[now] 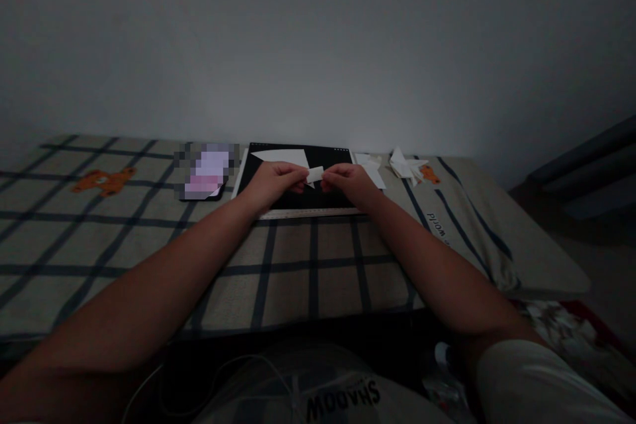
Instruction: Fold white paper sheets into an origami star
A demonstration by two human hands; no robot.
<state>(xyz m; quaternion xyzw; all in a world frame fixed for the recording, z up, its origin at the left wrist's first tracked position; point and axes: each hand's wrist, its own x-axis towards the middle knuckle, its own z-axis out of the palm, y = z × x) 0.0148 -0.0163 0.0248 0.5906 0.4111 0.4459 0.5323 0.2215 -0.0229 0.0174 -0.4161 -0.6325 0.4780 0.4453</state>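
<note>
A small white piece of paper [315, 175] is pinched between my two hands, over a black board [288, 201] lying on the bed. My left hand [278, 180] grips its left end with thumb and fingers. At the right end, my right hand [346, 180] holds it the same way. Behind my left hand, a larger white sheet with a pointed end [285, 157] lies on the board. A ruler-like pale strip [308, 213] runs along the board's near edge.
A phone [209, 172], partly blurred out, lies left of the board. To the right are white paper pieces [370, 162] and a folded paper shape [405, 165]. A checked cloth [293, 245] covers the surface. Below right are a plastic bottle [444, 371] and paper scraps [566, 324].
</note>
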